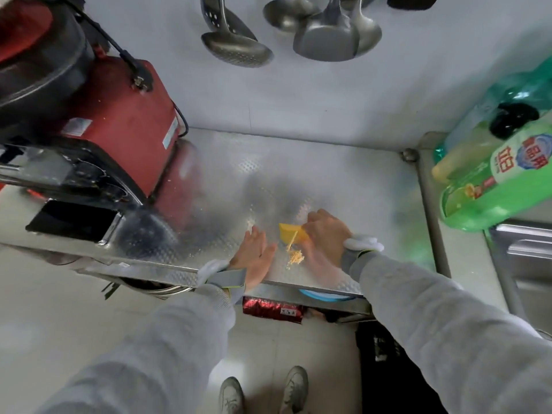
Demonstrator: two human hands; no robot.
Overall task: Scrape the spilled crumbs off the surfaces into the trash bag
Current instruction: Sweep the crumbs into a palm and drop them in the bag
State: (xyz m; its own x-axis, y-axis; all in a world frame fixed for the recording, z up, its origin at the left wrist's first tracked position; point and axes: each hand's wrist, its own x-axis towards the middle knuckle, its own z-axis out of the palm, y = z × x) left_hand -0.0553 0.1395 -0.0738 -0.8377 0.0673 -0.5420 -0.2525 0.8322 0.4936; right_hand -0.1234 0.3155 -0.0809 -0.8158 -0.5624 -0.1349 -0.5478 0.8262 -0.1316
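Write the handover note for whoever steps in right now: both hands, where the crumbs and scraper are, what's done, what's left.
Right hand: grips the yellow scraper, its edge down on the steel counter.
Left hand: open, fingers straight, resting on the counter near the front edge, just left of the crumbs.
Crumbs: gathered in a small pile between the hands, close to the counter's front edge; a few loose bits lie around it.
Done: crumbs are heaped together.
Left: get the pile off the counter into the trash bag, which is not clearly in view; sweep up the strays.

Green detergent bottle (504, 180), right edge: label with large red Chinese characters, upside down, not legible. Stickers on red appliance (125, 115): unreadable.
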